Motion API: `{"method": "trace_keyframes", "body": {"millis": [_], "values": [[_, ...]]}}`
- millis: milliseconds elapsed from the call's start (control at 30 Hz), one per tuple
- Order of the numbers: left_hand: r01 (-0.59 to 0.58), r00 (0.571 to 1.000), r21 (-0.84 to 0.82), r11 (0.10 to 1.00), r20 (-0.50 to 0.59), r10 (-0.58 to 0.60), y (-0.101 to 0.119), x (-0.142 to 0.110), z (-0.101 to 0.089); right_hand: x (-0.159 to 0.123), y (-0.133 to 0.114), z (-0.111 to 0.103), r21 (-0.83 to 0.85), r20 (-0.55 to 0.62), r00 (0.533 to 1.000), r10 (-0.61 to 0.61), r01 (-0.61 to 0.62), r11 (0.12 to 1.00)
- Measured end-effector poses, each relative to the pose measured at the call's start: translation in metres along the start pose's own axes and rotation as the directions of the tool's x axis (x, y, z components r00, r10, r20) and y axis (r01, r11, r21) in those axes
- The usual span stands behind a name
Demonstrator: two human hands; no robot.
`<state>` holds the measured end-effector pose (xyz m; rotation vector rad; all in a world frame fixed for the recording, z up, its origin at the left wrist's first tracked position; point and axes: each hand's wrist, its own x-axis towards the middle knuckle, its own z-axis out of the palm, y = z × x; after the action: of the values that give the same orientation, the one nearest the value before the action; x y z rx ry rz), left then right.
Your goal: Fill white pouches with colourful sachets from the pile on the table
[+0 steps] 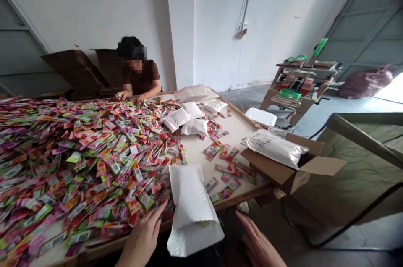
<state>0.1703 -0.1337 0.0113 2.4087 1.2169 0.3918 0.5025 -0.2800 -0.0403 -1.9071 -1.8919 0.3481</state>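
Observation:
A white padded mailer lies over the near table edge with its unsealed end toward me. Something small and green shows in its mouth. My left hand is beside the mailer's left side, fingers stretched out and holding nothing. To the right of the mailer and apart from it, my right hand has its fingers extended, also with nothing in it. A large heap of colourful small printed packets spreads across the left of the table. Loose packets lie right of the mailer.
Several filled white mailers lie farther back on the table. At the right edge, a cardboard box holds a large white package. Across the table sits a co-worker. A wooden stand is at back right.

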Motion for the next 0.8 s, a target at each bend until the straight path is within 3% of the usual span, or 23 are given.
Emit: {"method": "trace_keyframes", "body": {"millis": [67, 100, 167, 200, 233, 267, 300, 333, 400, 433, 500, 533, 633, 733, 800], "values": [[-0.217, 0.974, 0.203, 0.955, -0.014, 0.224, 0.006, 0.009, -0.005, 0.021, -0.013, 0.002, -0.101, -0.01, 0.986, -0.168, 0.167, 0.981], [-0.36, 0.931, 0.26, 0.896, 0.042, 0.362, 0.008, 0.012, -0.005, 0.033, -0.018, 0.003, -0.129, 0.036, 0.954, -0.299, 0.301, 0.945], [-0.607, 0.795, 0.253, 0.753, 0.2, 0.573, 0.009, 0.015, -0.001, 0.052, -0.024, 0.004, -0.11, 0.15, 0.85, -0.504, 0.521, 0.846], [-0.68, 0.731, 0.211, 0.702, 0.258, 0.631, 0.008, 0.014, 0.001, 0.058, -0.026, 0.004, -0.069, 0.206, 0.796, -0.569, 0.592, 0.803], [-0.714, 0.695, 0.163, 0.681, 0.285, 0.66, 0.007, 0.012, 0.004, 0.062, -0.027, 0.004, -0.018, 0.245, 0.756, -0.607, 0.63, 0.777], [-0.71, 0.695, 0.113, 0.695, 0.277, 0.664, 0.006, 0.01, 0.007, 0.064, -0.028, 0.003, 0.037, 0.264, 0.739, -0.62, 0.634, 0.772], [-0.664, 0.735, 0.063, 0.745, 0.234, 0.636, 0.005, 0.009, 0.01, 0.065, -0.031, 0.003, 0.089, 0.255, 0.756, -0.603, 0.602, 0.793], [-0.573, 0.808, 0.009, 0.819, 0.169, 0.564, 0.005, 0.008, 0.013, 0.067, -0.034, 0.004, 0.137, 0.221, 0.808, -0.546, 0.529, 0.838], [-0.279, 0.958, -0.098, 0.955, 0.04, 0.283, 0.01, 0.013, 0.019, 0.075, -0.042, 0.006, 0.214, 0.132, 0.942, -0.31, 0.278, 0.936], [-0.108, 0.994, -0.139, 0.984, -0.003, 0.109, 0.013, 0.018, 0.022, 0.083, -0.046, 0.009, 0.237, 0.101, 0.983, -0.157, 0.129, 0.963], [0.152, 0.987, -0.179, 0.972, -0.027, -0.159, 0.019, 0.031, 0.028, 0.101, -0.052, 0.014, 0.258, 0.099, 0.992, 0.079, -0.102, 0.961], [0.226, 0.972, -0.187, 0.956, -0.021, -0.233, 0.021, 0.038, 0.03, 0.111, -0.053, 0.016, 0.267, 0.131, 0.982, 0.137, -0.168, 0.949], [0.344, 0.931, -0.239, 0.908, -0.041, -0.363, 0.018, 0.052, 0.036, 0.131, -0.05, 0.019, 0.304, 0.238, 0.954, 0.183, -0.252, 0.919], [0.463, 0.858, -0.294, 0.836, -0.089, -0.506, 0.005, 0.054, 0.04, 0.136, -0.045, 0.017, 0.329, 0.244, 0.94, 0.239, -0.312, 0.891], [0.495, 0.849, -0.376, 0.783, 0.019, -0.528, -0.003, 0.052, 0.04, 0.137, -0.044, 0.014, 0.365, 0.266, 0.934, 0.239, -0.327, 0.872]]}}
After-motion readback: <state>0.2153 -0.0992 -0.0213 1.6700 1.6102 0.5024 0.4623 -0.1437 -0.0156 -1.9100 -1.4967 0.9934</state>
